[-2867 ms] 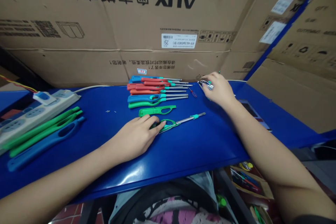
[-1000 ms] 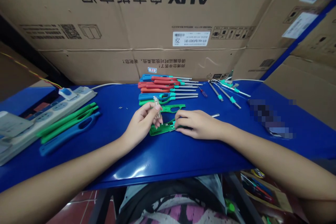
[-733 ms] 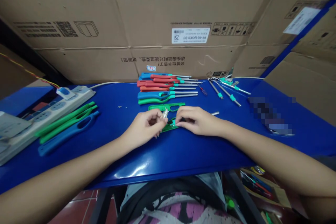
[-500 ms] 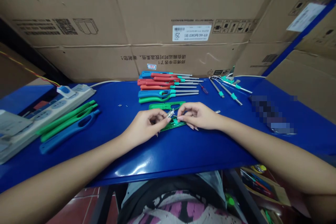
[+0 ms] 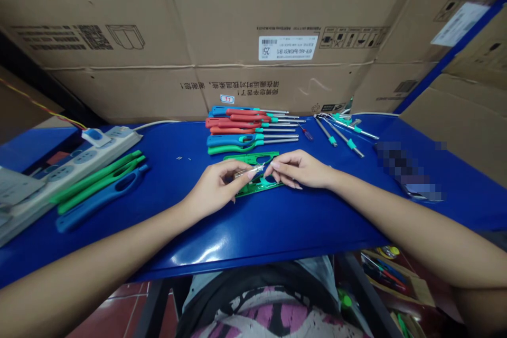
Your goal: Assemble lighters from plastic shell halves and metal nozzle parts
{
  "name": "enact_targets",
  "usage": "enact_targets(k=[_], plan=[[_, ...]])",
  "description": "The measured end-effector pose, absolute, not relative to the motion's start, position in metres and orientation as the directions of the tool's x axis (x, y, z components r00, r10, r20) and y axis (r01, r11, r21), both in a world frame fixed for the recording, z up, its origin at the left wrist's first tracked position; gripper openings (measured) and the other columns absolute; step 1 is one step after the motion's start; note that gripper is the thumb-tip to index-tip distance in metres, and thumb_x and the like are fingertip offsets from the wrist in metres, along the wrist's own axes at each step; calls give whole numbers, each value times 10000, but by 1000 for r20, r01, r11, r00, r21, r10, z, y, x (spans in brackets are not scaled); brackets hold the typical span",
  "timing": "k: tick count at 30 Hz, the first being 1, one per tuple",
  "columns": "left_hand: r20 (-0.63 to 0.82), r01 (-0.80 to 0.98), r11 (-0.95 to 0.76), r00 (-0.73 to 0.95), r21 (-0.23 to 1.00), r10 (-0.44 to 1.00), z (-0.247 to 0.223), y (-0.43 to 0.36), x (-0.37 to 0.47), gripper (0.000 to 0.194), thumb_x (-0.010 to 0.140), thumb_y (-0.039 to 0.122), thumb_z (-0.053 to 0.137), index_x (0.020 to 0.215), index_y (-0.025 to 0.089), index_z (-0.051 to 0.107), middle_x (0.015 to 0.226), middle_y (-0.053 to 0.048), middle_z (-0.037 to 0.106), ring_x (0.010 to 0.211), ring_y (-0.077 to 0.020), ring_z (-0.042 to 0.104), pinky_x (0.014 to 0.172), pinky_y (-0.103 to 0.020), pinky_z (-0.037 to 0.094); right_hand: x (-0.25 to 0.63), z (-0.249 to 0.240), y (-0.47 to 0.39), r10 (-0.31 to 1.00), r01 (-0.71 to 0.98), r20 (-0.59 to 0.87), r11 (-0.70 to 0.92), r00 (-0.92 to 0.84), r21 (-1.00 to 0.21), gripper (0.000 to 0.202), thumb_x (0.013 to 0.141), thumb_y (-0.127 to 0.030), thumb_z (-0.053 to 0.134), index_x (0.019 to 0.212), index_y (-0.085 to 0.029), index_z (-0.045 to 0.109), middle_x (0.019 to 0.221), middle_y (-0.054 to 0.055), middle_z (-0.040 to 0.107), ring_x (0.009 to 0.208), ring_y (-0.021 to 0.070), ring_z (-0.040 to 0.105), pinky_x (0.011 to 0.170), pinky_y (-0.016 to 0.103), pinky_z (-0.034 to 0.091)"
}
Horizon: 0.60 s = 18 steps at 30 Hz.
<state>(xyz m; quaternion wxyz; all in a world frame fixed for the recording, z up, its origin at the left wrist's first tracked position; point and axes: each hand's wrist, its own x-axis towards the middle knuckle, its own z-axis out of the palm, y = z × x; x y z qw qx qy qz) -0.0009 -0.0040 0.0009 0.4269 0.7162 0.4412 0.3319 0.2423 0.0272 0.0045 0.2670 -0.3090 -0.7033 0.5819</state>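
Head view: left grip around clear tube, right grip unclear; upside-down "AUX" carton.

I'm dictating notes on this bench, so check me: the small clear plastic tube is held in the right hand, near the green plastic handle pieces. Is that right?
Not quite: the head view shows the small clear plastic tube held in the left hand, not the right hand. It is near the green plastic handle pieces, as you said.
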Motion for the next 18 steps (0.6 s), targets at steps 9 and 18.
enact_targets(k=[9,18], plan=[[219,398,-394,416,829,882,0,-4,0,277,885,419,674,998,179,754,885,-48,722,592,-118,586,535,-234,505,242,0,28,763,173,-1,145,-647,-974,367,861,-491,691,908,-127,701,560,-59,528,391,35,408,331,163,296],[233,405,-406,412,819,881,-2,-3,0,268,880,416,680,997,185,750,888,-47,713,626,-128,598,540,-229,509,241,4,27,757,180,-12,140,-654,-974,338,876,-470,673,876,-132,661,556,-65,530,395,34,414,335,159,305]])
